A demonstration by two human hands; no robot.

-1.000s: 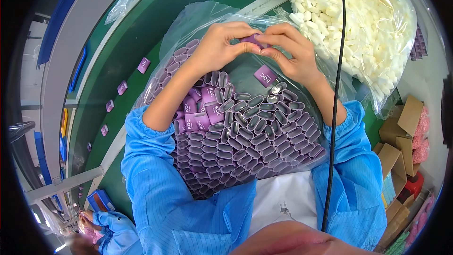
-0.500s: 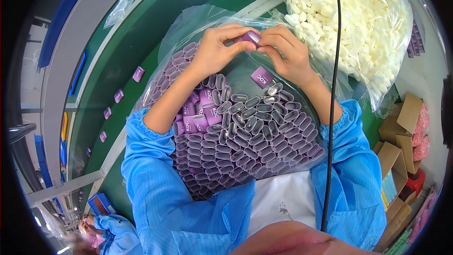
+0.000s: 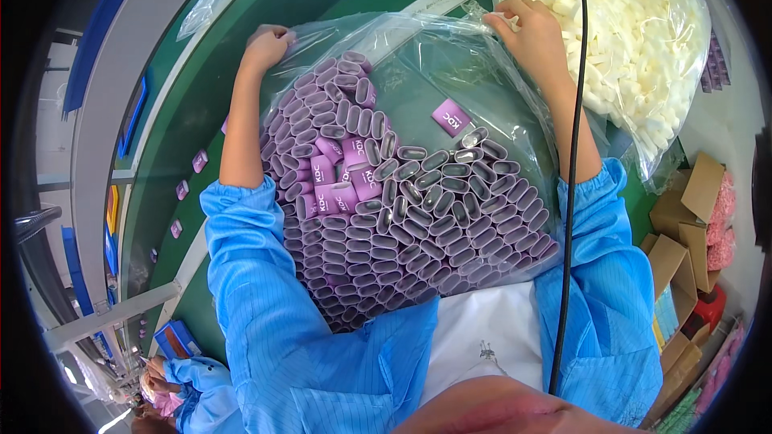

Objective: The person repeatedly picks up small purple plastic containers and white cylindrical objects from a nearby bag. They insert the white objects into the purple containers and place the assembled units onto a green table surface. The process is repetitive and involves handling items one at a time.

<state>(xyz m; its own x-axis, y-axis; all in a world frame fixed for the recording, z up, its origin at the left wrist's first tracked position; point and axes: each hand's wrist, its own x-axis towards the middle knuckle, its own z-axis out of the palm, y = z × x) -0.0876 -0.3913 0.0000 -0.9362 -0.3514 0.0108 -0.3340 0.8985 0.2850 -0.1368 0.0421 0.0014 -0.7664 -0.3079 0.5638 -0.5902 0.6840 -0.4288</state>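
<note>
Both hands out wide on the clear bag (image 3: 450, 56) of purple sleeves (image 3: 386, 217) on the green counter (image 3: 201, 112); left hand (image 3: 265, 44) clenched on one far corner, right hand (image 3: 531, 28) pinching the other - probably spreading the mouth open.

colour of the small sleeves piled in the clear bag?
Purple sleeves, some showing white print; seen in the head view.

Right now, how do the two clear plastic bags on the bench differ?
The near bag holds purple oval sleeves; the far bag holds white pieces. Both hands, left hand and right hand, grip the near bag's far edge; neither holds the far one. Both are transparent.
</note>
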